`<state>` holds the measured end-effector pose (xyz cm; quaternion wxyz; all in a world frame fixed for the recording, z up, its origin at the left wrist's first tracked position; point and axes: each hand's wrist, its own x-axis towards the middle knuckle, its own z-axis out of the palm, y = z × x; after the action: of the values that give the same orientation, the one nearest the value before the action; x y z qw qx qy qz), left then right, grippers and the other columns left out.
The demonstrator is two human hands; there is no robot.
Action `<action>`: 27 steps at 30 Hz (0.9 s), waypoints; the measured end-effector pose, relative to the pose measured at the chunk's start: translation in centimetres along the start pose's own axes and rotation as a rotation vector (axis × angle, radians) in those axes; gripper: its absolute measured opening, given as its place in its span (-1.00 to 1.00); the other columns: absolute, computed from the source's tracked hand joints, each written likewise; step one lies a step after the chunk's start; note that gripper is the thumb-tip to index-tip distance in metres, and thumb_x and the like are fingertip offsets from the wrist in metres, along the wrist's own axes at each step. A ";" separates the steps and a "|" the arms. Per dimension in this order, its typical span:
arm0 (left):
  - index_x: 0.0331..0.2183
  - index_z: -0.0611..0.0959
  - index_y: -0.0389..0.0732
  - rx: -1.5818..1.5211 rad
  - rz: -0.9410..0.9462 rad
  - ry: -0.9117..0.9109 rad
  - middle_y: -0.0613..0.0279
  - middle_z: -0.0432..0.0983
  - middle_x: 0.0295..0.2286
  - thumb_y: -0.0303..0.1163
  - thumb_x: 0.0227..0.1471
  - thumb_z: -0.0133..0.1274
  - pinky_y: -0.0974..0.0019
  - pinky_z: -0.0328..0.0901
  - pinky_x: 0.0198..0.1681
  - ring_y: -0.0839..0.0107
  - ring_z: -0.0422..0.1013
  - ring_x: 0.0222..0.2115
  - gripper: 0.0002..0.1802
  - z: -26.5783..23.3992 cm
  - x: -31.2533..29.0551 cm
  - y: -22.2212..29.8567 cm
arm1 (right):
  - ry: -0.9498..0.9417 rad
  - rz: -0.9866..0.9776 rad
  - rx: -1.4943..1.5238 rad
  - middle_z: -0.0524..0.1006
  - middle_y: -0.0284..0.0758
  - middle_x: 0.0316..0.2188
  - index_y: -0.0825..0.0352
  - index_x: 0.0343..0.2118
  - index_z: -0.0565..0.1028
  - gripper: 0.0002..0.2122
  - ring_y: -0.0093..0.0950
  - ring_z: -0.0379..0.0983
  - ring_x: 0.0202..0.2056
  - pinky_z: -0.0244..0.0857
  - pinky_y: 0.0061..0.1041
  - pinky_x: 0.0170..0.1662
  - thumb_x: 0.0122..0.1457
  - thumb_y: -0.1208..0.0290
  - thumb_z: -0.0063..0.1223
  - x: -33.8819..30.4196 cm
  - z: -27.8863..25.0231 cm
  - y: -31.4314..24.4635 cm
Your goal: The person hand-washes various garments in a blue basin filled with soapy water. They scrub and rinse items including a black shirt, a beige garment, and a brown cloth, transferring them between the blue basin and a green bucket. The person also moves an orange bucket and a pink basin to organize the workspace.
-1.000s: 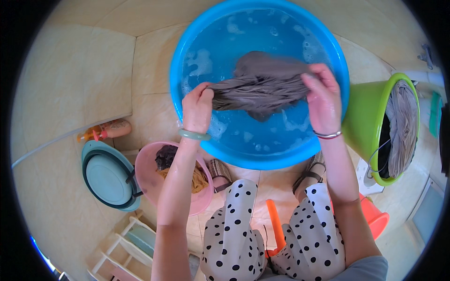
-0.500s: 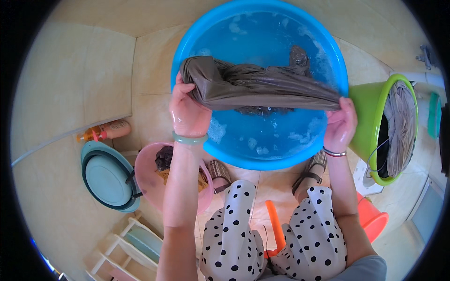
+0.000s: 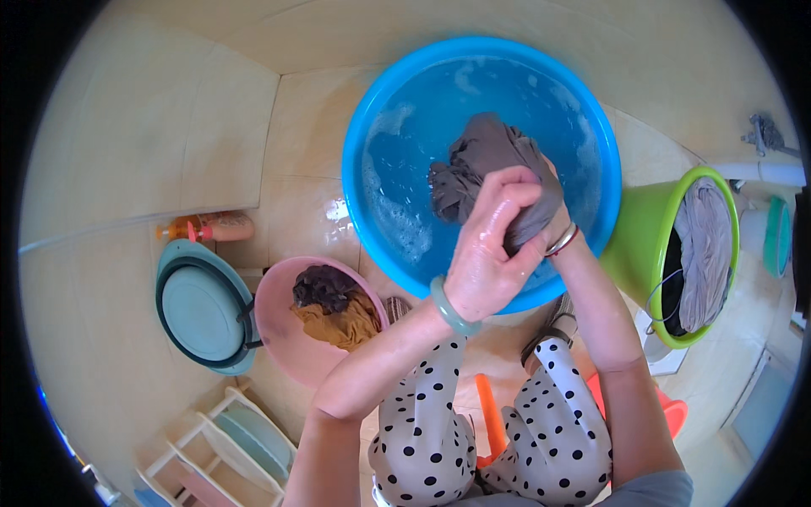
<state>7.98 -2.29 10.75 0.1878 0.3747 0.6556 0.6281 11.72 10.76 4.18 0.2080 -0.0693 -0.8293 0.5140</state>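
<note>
A wet grey-brown garment is bunched up over the big blue basin, which holds sudsy water. My left hand, with a pale green bangle at the wrist, grips the near end of the bundle, its fingers curled round the cloth. Close against it on the right, my right hand clasps the same garment; cloth and the left hand hide most of its fingers. The far part of the bundle hangs at the water, and whether it dips in cannot be told.
A pink basin with dark and mustard cloth stands left, beside a teal folding basin and a pump bottle. To the right, a green bucket has grey cloth over its rim. A white rack stands lower left.
The garment was stretched wide between my hands; now it is gathered into a bundle. My left hand has moved right and nearer, my right hand left, so they meet.
</note>
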 end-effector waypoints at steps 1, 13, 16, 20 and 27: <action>-0.19 0.43 -0.24 -0.005 -0.028 -0.003 0.13 0.27 -0.11 -0.64 -0.09 0.11 0.34 0.24 -0.11 0.34 0.30 -0.16 -0.64 0.3 -0.1 0.6 | 0.014 0.032 -0.050 0.41 -0.18 -0.15 0.27 -0.13 0.41 -0.60 -0.17 0.36 -0.14 0.33 -0.28 -0.17 -0.08 0.27 0.12 0.0 -0.2 -0.2; -0.09 0.47 -0.27 -0.149 -0.471 0.062 0.26 0.48 -0.23 -0.36 -0.08 0.24 0.38 0.34 -0.19 0.50 0.39 -0.23 -0.51 0.5 -1.3 -1.8 | 0.031 0.033 -0.377 0.44 -0.18 -0.38 0.39 -0.37 0.48 -0.79 -0.15 0.34 -0.29 0.29 -0.27 -0.24 -0.17 0.66 0.04 -1.9 -3.7 -0.8; -0.10 0.52 -0.29 0.016 -0.665 -0.047 0.18 0.52 -0.19 -0.32 -0.05 0.17 0.32 0.34 -0.12 0.40 0.44 -0.20 -0.55 -3.2 -1.5 -5.2 | 0.001 0.144 -0.148 0.47 -0.28 -0.46 0.36 -0.39 0.54 -0.84 -0.39 0.41 -0.44 0.31 -0.48 -0.35 -0.09 0.68 0.12 -1.8 -3.7 -5.2; -0.09 0.51 -0.33 -0.718 -0.849 0.216 0.07 0.49 -0.14 -0.35 0.07 -0.08 0.20 0.31 -0.04 0.23 0.44 -0.15 -0.63 -7.8 0.2 -6.5 | 0.032 0.165 -0.101 0.50 -0.35 -0.47 0.35 -0.41 0.56 -0.89 -0.59 0.37 -0.49 0.27 -0.61 -0.40 -0.03 0.64 0.16 -2.7 -5.7 -7.0; -0.17 0.51 -0.39 -0.836 -0.862 0.323 0.02 0.52 -0.23 -0.39 0.06 -0.13 0.21 0.32 -0.11 0.21 0.45 -0.21 -0.67 -4.5 2.1 -2.2 | -0.027 -0.251 -0.589 0.50 -0.26 -0.38 0.30 -0.36 0.55 -0.82 -0.30 0.39 -0.28 0.28 -0.43 -0.20 -0.04 0.67 0.03 -3.1 -4.7 -8.7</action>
<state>2.81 -3.71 9.77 0.4539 -0.1288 0.4666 0.7481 17.30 9.56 12.80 0.2300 -0.0168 -0.9471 0.2230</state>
